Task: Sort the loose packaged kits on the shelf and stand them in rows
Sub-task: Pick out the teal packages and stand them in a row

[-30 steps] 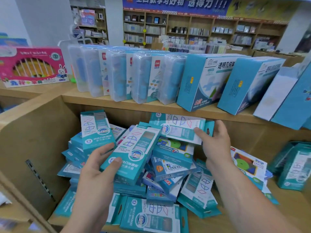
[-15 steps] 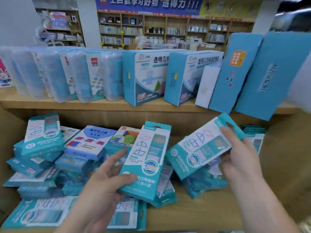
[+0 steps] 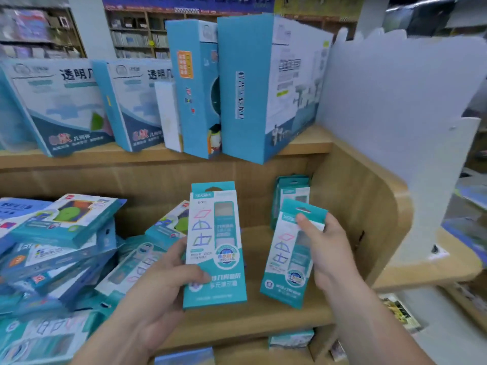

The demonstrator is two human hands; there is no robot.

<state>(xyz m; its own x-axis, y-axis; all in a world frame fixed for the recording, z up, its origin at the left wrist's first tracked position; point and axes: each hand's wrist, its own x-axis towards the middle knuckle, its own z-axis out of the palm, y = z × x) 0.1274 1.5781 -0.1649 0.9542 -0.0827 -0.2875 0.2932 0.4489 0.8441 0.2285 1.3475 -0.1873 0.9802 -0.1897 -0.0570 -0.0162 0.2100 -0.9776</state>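
Wooden shelf (image 3: 276,314) under piled kits (image 3: 60,246), bookshelves (image 3: 137,35) behind.

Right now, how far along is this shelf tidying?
Barely started. Some standing kits occupy the back right corner of the shelf. The left hand holds one teal kit, the right hand a matching kit. The jumbled heap on the left is unsorted.

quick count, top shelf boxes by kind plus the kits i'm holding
wide white-front boxes: 2
tall teal boxes: 2
slim white box: 1
held teal kits: 2
total: 7
not counted: blurred blue shape at the far left edge, too unclear to tell
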